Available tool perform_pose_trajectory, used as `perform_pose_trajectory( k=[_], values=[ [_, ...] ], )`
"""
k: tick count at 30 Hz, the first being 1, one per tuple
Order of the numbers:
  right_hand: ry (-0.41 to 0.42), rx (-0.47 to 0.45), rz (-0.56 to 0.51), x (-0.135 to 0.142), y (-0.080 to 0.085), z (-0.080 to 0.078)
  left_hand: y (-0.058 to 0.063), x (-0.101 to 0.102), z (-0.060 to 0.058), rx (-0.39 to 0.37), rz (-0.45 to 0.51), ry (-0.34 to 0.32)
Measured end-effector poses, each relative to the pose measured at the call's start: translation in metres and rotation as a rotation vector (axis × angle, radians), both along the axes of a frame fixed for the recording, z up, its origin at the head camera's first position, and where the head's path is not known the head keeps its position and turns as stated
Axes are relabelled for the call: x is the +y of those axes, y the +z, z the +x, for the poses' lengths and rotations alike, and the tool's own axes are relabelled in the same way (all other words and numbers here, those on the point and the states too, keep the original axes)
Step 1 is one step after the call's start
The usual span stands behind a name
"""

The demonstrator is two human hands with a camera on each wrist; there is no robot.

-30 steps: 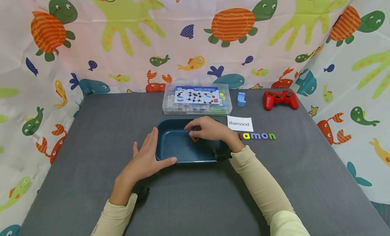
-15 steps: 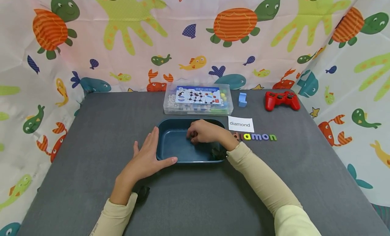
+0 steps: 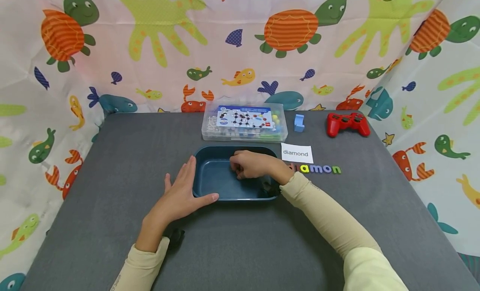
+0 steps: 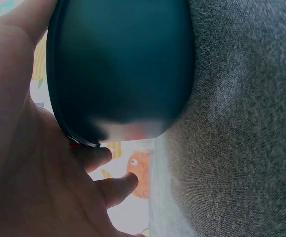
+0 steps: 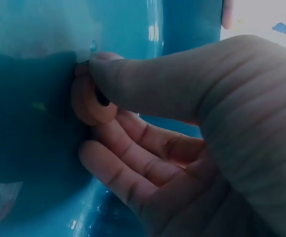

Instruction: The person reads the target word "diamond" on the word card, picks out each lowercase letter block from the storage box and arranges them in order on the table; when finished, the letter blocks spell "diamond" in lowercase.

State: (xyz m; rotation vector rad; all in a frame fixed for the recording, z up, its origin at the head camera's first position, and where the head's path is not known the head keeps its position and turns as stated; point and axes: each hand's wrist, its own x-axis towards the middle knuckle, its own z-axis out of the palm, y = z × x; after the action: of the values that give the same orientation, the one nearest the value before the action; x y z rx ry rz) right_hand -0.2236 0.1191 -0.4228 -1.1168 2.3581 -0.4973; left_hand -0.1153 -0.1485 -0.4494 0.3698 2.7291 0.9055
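A dark teal tray (image 3: 213, 186) lies on the grey table in the head view. My left hand (image 3: 178, 197) rests against its left end, fingers straight and thumb along the front rim. Inside the tray, my right hand (image 3: 253, 164) pinches a small rounded orange-brown letter piece (image 5: 84, 101) between thumb and finger, as the right wrist view shows. Much of that piece is hidden by the thumb. Right of the tray, a row of coloured letters (image 3: 316, 169) reads "diamon", its first letters partly covered by my right wrist. A white card (image 3: 296, 153) printed "diamond" lies just above them.
Behind the tray stands a clear plastic box (image 3: 243, 134) of molecule-model parts. A light blue block (image 3: 298, 123) and a red game controller (image 3: 348, 124) lie at the back right. A cloth with sea animals (image 3: 157, 86) hangs around the table.
The right hand has turned and its fingers have curled in over the orange-brown piece seen earlier in the tray. The left hand keeps its place. The head view has shifted slightly.
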Motion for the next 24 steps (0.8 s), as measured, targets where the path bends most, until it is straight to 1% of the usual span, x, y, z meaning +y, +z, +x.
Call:
perform_pose_trajectory(
  k=[5, 11, 13, 18, 24],
  values=[
    [0.015, -0.014, -0.035, -0.001, 0.0, 0.0, 0.0, 0.0, 0.0, 0.0, -0.003, 0.002],
    [0.028, 0.037, -0.128, 0.0, -0.003, -0.001, 0.0, 0.0, 0.0, 0.004, 0.003, -0.006],
    [0.013, 0.028, -0.156, 0.002, -0.002, 0.0, 0.0, 0.001, 0.0, 0.005, 0.006, -0.01],
    [-0.04, -0.021, -0.248, 0.008, 0.009, 0.002, 0.001, 0.002, 0.0, -0.004, 0.002, -0.007],
    [-0.089, 0.03, -0.32, 0.023, 0.027, 0.006, 0.003, 0.002, 0.0, -0.013, -0.016, 0.0]
  ],
)
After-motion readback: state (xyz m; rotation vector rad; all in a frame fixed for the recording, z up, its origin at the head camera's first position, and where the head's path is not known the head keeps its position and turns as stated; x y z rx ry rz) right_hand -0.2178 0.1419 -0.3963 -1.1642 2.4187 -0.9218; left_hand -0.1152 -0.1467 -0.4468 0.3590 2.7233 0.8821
